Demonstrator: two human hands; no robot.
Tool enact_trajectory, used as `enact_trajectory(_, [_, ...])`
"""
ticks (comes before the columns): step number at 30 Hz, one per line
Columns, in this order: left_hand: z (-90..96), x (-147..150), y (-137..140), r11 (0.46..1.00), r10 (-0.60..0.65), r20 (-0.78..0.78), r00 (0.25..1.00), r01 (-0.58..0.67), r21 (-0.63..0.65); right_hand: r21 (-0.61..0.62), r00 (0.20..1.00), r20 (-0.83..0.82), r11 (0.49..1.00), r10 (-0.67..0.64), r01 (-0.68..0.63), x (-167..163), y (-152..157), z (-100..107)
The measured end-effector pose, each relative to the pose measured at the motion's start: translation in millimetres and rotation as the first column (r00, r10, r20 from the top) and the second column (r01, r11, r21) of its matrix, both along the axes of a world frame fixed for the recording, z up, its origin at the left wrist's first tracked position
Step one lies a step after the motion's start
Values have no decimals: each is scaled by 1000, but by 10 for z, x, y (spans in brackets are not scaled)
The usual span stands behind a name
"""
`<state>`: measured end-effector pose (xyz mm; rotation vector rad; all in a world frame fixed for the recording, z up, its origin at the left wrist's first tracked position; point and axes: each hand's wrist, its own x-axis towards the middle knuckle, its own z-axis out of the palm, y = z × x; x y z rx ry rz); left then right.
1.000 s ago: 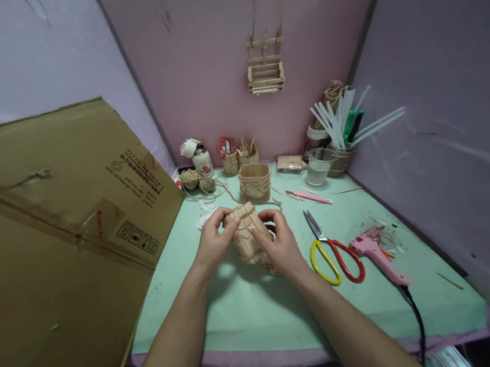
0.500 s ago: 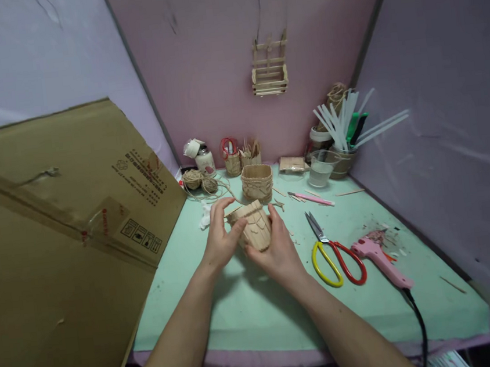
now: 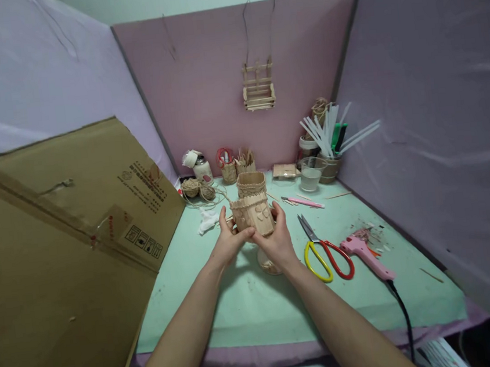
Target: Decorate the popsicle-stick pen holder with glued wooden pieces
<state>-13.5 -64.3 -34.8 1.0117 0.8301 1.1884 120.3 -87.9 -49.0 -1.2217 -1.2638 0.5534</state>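
Both my hands hold a small wooden cup (image 3: 253, 213) made of pale sticks, with a braided rim and small raised shapes on its side. My left hand (image 3: 229, 244) grips its left side, thumb across the lower front. On the right side, my right hand (image 3: 277, 243) closes round it, its thumb meeting the left one. A second woven-looking wooden container (image 3: 251, 184) stands just behind. Below the hands, a small clear round dish (image 3: 269, 262) with bits in it is partly hidden by my right hand.
Scissors (image 3: 324, 251) with yellow and red handles and a pink glue gun (image 3: 369, 257) lie to the right. A pink craft knife (image 3: 303, 202) is behind them. Twine balls (image 3: 190, 187) sit back left; a large cardboard sheet (image 3: 74, 271) leans at left. Glue sticks (image 3: 325, 131) stand back right.
The cup has been raised and turned more upright, its rim now level and facing up. Both thumbs have come together at its lower front, and the small dish beneath now shows.
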Motion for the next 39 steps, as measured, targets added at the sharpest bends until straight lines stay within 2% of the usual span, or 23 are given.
enact_trajectory(4, [-42,-27,56,999,17,-10,1000,-16,39,-23,1000,21,1000,-4,4,30,63,-23])
enact_trajectory(10, [-107,-85,137,978,96,-193,977,-56,203,-81,997,67,996,46,-40,53,165,-81])
enact_trajectory(12, [-128,-94,170,974,103,-199,975,-58,219,-80,995,48,993,87,-83,53,189,-94])
enact_trajectory(16, [-130,-107,223,985,117,-138,983,-97,142,-92,991,-18,987,134,-135,52,221,-68])
enact_trajectory(21, [-77,-153,249,986,167,-116,979,-164,35,-163,983,-113,973,143,-161,83,277,44])
enact_trajectory(25, [-31,-211,256,980,198,26,980,-198,-20,-173,960,-214,960,182,-220,141,346,109])
enact_trajectory(29, [3,-251,225,988,141,92,986,-135,-70,-167,885,-367,916,285,-365,204,381,135])
enact_trajectory(34, [7,-232,168,994,-42,49,998,47,-95,-133,854,-379,892,356,-431,251,381,121])
enact_trajectory(37, [8,-204,142,996,-69,14,997,70,-59,-121,820,-400,864,408,-489,260,372,94])
enact_trajectory(39, [14,-183,124,996,-74,0,997,74,-40,-121,819,-402,864,408,-490,260,366,75])
